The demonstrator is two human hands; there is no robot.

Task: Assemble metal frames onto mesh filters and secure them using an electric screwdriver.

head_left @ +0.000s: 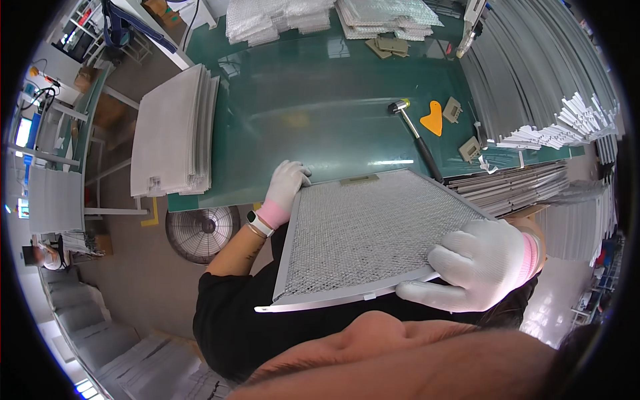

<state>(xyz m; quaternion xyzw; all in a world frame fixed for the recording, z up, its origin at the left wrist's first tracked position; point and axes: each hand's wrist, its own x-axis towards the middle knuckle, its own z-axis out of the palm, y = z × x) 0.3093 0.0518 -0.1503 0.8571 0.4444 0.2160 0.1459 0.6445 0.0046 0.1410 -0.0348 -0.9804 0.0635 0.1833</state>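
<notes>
A rectangular metal mesh filter panel (373,233) with a thin aluminium frame is tilted between my body and the table, its far edge by the table's front edge. In the middle of that far edge sits a small beige-grey latch plate (359,179). My left hand (287,187), in a white glove with a pink cuff, is closed at the panel's far left corner. On the near right side my gloved right hand (477,267) grips the frame, its thumb along the near edge and its fingers over the mesh.
The green table (300,120) holds a rubber-headed hammer (420,143), an orange scraper (433,119) and several latch plates (453,110). White panels (170,130) are stacked at the left, bubble-wrapped packs (280,19) at the back, and grey frame strips (533,73) at the right. A floor fan (202,233) stands below.
</notes>
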